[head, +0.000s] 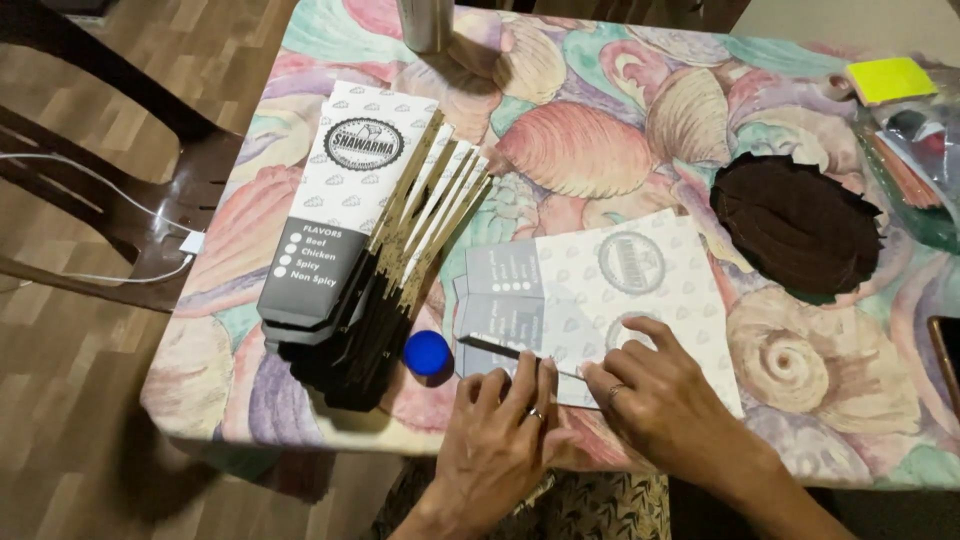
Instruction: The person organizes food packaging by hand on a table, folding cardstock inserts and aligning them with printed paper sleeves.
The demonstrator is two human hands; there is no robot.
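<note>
A flat, unfolded white-and-grey printed carton (620, 290) lies on the table in front of me. My left hand (500, 440) presses its fingertips on the carton's near edge, where a narrow flap (510, 350) is folded up. My right hand (655, 395) rests flat on the carton just to the right, fingers spread over a round printed mark. Neither hand grips anything. A fanned stack of the same flat cartons (365, 240) lies to the left, and a small blue round cap (428, 352) sits between the stack and my left hand.
The table carries a pastel shell-pattern cloth (600, 140). A dark brown scalloped mat (795, 225) lies at the right, a yellow sticky pad (888, 78) and a plastic bag at the far right, a metal cylinder (425, 25) at the back. A dark chair (130, 200) with a white cable stands at the left.
</note>
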